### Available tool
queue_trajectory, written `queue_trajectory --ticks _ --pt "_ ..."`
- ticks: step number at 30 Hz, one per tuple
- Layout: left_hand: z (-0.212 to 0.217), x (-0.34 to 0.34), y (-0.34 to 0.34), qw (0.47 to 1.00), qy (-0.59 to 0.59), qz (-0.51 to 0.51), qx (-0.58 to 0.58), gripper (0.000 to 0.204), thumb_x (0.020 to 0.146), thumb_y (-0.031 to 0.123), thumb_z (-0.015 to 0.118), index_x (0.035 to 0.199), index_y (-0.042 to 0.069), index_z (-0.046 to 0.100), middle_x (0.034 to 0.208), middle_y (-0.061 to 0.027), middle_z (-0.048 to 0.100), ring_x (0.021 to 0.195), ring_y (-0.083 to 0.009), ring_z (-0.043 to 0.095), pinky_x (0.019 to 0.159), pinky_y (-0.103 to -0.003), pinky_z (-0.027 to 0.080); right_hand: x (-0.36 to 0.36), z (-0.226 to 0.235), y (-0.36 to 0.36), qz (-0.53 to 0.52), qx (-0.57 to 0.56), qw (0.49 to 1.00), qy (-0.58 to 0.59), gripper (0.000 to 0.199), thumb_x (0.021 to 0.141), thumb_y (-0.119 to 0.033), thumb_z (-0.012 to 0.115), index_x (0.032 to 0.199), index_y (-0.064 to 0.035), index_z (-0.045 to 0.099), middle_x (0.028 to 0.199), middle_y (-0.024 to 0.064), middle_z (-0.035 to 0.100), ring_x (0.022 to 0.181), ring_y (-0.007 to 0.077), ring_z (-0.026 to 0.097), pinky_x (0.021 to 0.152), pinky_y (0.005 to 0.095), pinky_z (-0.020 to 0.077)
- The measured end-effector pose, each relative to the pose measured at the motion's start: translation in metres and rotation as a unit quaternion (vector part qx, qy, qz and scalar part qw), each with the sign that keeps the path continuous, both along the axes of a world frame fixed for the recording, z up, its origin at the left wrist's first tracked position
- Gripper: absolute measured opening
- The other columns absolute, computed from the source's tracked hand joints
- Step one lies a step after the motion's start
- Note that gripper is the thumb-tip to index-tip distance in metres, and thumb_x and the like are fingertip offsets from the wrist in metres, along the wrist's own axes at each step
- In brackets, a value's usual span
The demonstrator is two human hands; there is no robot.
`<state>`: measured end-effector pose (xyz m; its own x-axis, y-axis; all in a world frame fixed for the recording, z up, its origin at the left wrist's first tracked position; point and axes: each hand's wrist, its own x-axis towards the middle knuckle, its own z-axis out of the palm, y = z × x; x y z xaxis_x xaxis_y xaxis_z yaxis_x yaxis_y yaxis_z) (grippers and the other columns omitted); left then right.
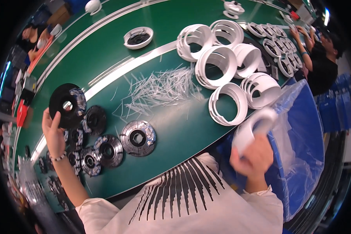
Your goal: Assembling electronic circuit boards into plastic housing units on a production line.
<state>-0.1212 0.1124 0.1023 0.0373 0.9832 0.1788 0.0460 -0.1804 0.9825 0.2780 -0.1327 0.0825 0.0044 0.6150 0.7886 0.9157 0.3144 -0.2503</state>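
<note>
Raised at the left, my left hand (54,134) grips a round black disc (58,107) with a hole in its middle and small circuit parts along one side. Below and beside it, several similar discs (110,151) lie on the green table, some shinier than others. On the other side, my right hand (257,156) is closed on a white plastic ring (243,134), blurred by motion, between the table edge and a blue bin (296,163). Stacks of white rings (215,67) stand just beyond that hand.
Thin clear strips (160,91) lie in a loose pile mid-table. A white round housing (138,38) sits farther back on the green surface. Rows of white housings (273,46) stand at the far right, near a co-worker (321,62). Clear plastic lines the bin.
</note>
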Motion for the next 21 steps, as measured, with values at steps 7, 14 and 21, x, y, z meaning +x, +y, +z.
queue_trajectory --ticks 7,14,21 --pt "-0.028 0.06 -0.101 0.984 -0.12 0.055 -0.119 0.034 0.07 0.001 0.06 0.1 0.004 0.044 0.095 -0.0039 0.051 0.085 -0.0113 0.05 0.072 -0.024 0.043 -0.079 -0.024 0.038 0.223 -0.193 0.951 0.092 0.023 0.055 -0.005 0.063 0.049 -0.0094 0.04 0.046 0.0036 0.042 0.036 0.0201 0.041 0.037 0.0289 0.0329" --pt "-0.052 0.071 -0.124 0.962 -0.264 -0.032 -0.063 0.029 0.078 -0.004 0.052 0.102 0.003 0.038 0.099 -0.0068 0.052 0.09 -0.0117 0.052 0.076 -0.025 0.045 -0.091 -0.063 0.073 0.108 -0.346 0.924 0.12 0.019 0.061 -0.014 0.061 0.05 -0.0045 0.048 0.044 0.0097 0.051 0.042 0.027 0.052 0.042 0.0348 0.0405" --pt "-0.052 0.073 -0.115 0.955 -0.278 -0.033 -0.1 0.025 0.08 -0.001 0.05 0.102 0.004 0.038 0.097 -0.0048 0.052 0.085 -0.0083 0.052 0.068 -0.021 0.047 -0.073 -0.048 0.072 0.11 -0.226 0.957 0.142 0.02 0.064 -0.005 0.065 0.082 -0.0007 0.056 0.079 0.0138 0.058 0.065 0.0244 0.058 0.053 0.0322 0.0456"
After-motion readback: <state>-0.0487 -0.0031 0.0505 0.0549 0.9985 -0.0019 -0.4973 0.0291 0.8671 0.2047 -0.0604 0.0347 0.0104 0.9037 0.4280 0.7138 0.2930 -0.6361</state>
